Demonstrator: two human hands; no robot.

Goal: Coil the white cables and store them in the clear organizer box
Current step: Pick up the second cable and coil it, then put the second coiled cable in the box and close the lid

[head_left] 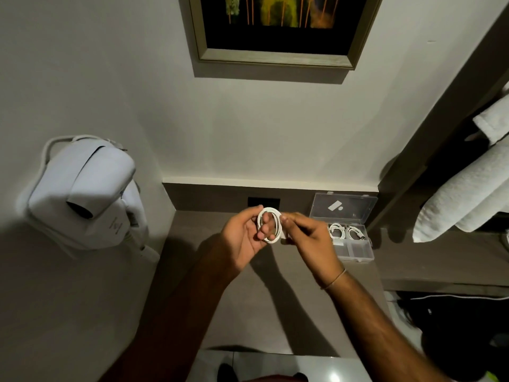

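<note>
A white cable (276, 226), wound into a small round coil, is held above the brown counter between both hands. My left hand (243, 241) grips the coil's left side with fingers through the loop. My right hand (311, 239) pinches its right edge. To the right, against the back wall, stands the clear organizer box (355, 250) with its lid (344, 206) raised. Two coiled white cables (337, 230) (355, 232) lie in its rear compartments.
A white wall-mounted hair dryer (82, 194) hangs at the left. Rolled white towels (462, 194) sit on a dark shelf at the right. A dark wall socket (264, 202) sits behind the hands. A framed picture (275, 28) hangs above.
</note>
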